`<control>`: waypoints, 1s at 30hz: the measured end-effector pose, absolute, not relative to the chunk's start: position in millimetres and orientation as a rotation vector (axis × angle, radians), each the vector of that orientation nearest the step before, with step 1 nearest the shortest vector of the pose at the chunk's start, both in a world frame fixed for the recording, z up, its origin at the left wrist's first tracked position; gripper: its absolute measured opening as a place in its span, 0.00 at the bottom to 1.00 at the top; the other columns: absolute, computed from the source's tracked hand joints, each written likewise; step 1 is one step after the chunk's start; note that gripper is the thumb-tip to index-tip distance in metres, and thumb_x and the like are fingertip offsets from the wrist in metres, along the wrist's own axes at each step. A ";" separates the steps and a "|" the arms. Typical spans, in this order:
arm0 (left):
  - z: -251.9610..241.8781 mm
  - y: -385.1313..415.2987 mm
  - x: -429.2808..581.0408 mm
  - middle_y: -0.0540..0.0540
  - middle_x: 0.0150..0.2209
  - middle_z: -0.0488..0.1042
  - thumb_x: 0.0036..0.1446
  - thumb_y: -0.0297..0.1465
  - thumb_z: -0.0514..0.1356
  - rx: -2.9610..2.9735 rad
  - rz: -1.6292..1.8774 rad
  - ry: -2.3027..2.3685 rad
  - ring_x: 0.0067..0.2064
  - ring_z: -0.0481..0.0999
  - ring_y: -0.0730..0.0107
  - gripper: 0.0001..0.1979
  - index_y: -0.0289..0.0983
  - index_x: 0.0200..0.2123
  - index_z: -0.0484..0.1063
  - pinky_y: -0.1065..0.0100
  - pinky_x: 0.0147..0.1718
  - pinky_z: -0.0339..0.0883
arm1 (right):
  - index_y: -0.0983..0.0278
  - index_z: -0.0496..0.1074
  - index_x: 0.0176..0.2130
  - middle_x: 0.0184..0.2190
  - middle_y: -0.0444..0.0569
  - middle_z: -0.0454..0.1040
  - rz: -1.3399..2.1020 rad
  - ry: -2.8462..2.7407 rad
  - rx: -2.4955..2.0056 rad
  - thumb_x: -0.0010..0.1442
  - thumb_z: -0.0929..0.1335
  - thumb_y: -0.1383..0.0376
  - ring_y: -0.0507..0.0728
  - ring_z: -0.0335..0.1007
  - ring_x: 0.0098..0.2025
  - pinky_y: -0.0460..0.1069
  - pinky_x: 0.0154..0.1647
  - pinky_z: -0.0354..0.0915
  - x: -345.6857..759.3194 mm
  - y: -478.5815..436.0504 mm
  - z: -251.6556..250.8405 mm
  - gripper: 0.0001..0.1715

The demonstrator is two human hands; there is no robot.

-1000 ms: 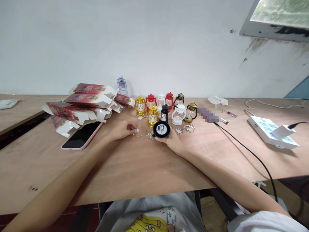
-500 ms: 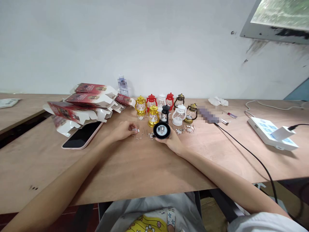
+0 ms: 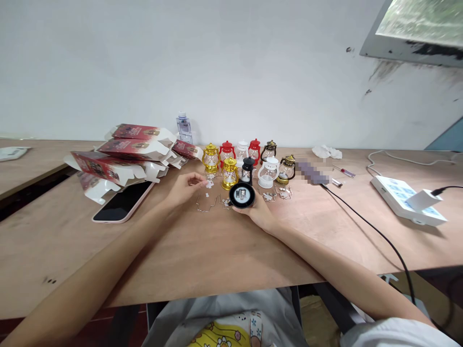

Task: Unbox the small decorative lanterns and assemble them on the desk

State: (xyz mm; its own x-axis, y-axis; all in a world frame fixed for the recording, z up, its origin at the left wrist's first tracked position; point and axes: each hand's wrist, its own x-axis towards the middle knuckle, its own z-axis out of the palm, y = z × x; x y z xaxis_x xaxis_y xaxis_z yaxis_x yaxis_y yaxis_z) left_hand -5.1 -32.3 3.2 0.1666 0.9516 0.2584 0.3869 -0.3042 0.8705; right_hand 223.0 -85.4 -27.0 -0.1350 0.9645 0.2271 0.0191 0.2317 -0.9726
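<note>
My right hand [image 3: 258, 209] is wrapped round a black mini lantern, whose round base [image 3: 242, 194] faces me. Metal parts show in the base's recess. My left hand [image 3: 188, 186] has thumb and fingers pinched at a small white piece [image 3: 209, 184] in front of a gold lantern [image 3: 211, 159]. Below that hand lie a bent wire handle [image 3: 206, 206] and another small white piece [image 3: 207, 195]. Further wire handles and small white pieces [image 3: 268, 196] lie right of the black base. Behind stand several mini lanterns, among them a white one [image 3: 268, 173] and a bronze one [image 3: 287, 171].
At left, opened red-and-white boxes [image 3: 126, 149] are piled partly over a phone [image 3: 123, 205]. A water bottle [image 3: 184, 127] stands by the wall. To the right are a blurred cabled object [image 3: 311, 172], a screwdriver [image 3: 345, 171], crumpled tissue [image 3: 326, 151] and a power strip [image 3: 401, 197].
My left hand has moved up and slightly away from me, from the wire handle to the small white piece by the gold lantern. My right hand keeps the black lantern in place.
</note>
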 end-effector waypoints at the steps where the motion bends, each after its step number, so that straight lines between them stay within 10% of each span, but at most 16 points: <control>1: 3.3 -32.8 -4.1 0.45 0.33 0.75 0.43 0.48 0.64 1.760 1.124 1.241 0.35 0.73 0.67 0.21 0.35 0.30 0.69 0.67 0.35 0.64 | 0.62 0.64 0.41 0.40 0.46 0.72 1.112 -1.435 -0.991 0.38 0.75 0.64 0.58 0.68 0.45 0.55 0.49 0.64 223.0 -85.4 -27.0 0.30; 15: -2.2 -34.3 6.2 0.56 0.24 0.64 0.58 0.33 0.52 1.559 1.277 1.187 0.20 0.66 0.79 0.05 0.37 0.34 0.60 0.72 0.20 0.65 | 0.62 0.65 0.41 0.39 0.45 0.72 1.031 -1.544 -0.953 0.41 0.74 0.62 0.58 0.67 0.46 0.55 0.49 0.63 225.4 -84.5 -31.8 0.27; 30: 14.8 -82.8 30.5 0.47 0.34 0.72 0.65 0.31 0.44 2.715 1.613 1.075 0.33 0.72 0.74 0.12 0.36 0.45 0.65 0.71 0.32 0.66 | 0.61 0.64 0.39 0.38 0.45 0.71 0.932 -1.648 -0.969 0.43 0.73 0.63 0.56 0.68 0.41 0.53 0.45 0.64 225.7 -85.7 -37.2 0.23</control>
State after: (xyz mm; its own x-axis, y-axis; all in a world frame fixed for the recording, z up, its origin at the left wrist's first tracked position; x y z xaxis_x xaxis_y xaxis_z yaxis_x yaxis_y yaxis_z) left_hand 30.5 -82.8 14.8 0.3309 0.4262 0.8419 0.6132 -0.7753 0.1514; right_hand 225.7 -85.7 -37.2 -0.2105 0.9117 0.3529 0.1671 0.3892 -0.9059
